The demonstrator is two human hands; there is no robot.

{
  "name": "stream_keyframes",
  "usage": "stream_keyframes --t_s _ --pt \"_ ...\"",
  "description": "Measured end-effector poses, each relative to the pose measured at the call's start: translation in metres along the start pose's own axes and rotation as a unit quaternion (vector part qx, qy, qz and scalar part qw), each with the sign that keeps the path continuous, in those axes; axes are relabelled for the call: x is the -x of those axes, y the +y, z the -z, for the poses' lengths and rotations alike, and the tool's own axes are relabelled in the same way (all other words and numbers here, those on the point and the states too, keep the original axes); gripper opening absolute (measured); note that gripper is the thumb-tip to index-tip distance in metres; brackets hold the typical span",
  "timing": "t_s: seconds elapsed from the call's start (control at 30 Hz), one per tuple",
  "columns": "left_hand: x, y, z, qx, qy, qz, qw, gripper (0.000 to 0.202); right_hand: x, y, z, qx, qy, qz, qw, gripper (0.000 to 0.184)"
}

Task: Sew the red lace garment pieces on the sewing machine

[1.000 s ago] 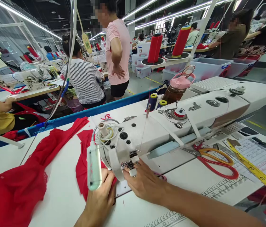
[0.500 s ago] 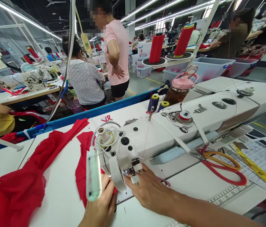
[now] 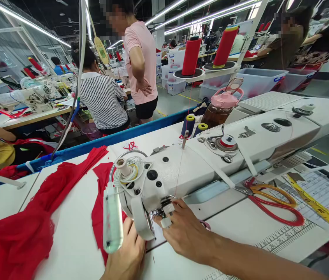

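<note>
Under the head of a white sewing machine (image 3: 170,171), both hands work close to the needle. My left hand (image 3: 127,251) is to its left, fingers bent together beside a red fabric piece (image 3: 98,210). The lit lamp (image 3: 113,221) and the machine head cover part of its fingers, so what they grip is hidden. On the other side, my right hand (image 3: 186,231) reaches in with curled fingers by the white knobs (image 3: 167,216) at the needle. Its fingertips are hidden behind these parts. A red thread runs down the front of the machine.
A larger heap of red fabric (image 3: 21,233) lies left. Scissors (image 3: 278,204), a yellow tape measure (image 3: 316,204) and a written sheet (image 3: 328,190) lie right. Behind the machine stand thread cones (image 3: 192,58) and a pink-lidded bottle (image 3: 219,105). Co-workers are beyond the blue cloth trough (image 3: 94,144).
The view has shifted slightly. My left hand has turned a little, and less red fabric shows beside its fingers. My right hand stays by the needle.
</note>
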State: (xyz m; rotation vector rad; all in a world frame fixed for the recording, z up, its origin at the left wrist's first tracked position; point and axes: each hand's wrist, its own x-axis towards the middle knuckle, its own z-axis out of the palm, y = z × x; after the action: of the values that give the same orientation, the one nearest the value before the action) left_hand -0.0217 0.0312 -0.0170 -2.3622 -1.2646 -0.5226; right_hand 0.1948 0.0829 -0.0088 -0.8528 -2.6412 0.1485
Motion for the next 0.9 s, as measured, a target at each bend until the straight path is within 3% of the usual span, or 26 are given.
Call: stream_keyframes --t_s 0.17,0.3,0.43,0.6,0.9 --pt "-0.009 0.010 0.011 -0.001 -0.016 0.003 1.000 0.028 -0.002 -0.004 -0.004 -0.003 0.047 -0.025 0.999 0.019" --pt "-0.012 0.016 0.011 0.031 0.020 0.040 0.999 0.026 -0.002 -0.007 -0.007 0.025 0.036 -0.005 0.999 0.023" --pt "-0.010 0.010 0.012 0.072 0.002 0.055 0.996 0.030 -0.002 -0.008 -0.006 0.049 0.030 0.014 0.998 0.016" --pt "-0.004 -0.004 0.018 0.102 -0.049 0.020 0.993 0.039 -0.001 -0.011 -0.002 0.066 0.044 0.018 0.997 0.024" --pt "0.001 -0.006 0.014 0.044 -0.037 -0.010 0.998 0.044 0.001 -0.013 -0.004 0.060 0.003 0.012 0.998 0.018"
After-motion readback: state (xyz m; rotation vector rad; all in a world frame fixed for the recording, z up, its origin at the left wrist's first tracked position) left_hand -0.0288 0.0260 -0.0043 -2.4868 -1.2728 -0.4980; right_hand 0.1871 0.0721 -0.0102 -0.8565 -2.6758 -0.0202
